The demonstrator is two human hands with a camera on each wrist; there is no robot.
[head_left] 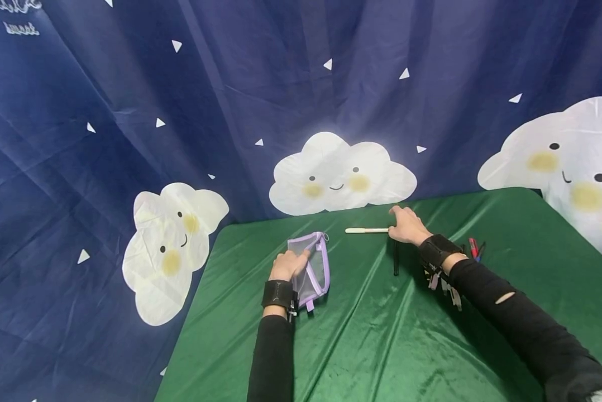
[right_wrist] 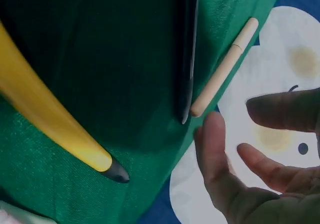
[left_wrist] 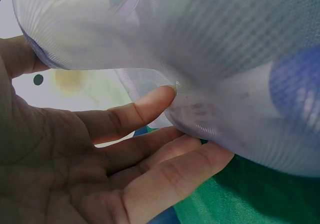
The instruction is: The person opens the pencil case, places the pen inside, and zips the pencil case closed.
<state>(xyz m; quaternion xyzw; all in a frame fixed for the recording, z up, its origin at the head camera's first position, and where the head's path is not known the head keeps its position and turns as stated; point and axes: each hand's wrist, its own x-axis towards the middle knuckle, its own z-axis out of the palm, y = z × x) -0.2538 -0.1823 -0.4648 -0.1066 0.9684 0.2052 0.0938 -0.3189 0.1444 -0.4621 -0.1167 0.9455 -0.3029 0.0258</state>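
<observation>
Lilac pouch (head_left: 313,278), one, grasped by left grip (head_left: 288,265), right grip (head_left: 409,225) loose near one cream pen (head_left: 365,230)

In the head view's upper left corner, the dark blue backdrop cloth (head_left: 130,72) bears the pale word "sweet" (head_left: 22,28), with larger lettering (head_left: 10,5) above it cut off and unreadable.

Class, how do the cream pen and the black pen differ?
Colour: the cream pen is pale, the black pen dark.
Pose: in the head view, the cream pen lies crosswise; the black pen runs up and down.
Ends: in the right wrist view, the cream pen's are rounded; the black pen's visible one tapers.
Both are slim and lie on the green cloth.
</observation>
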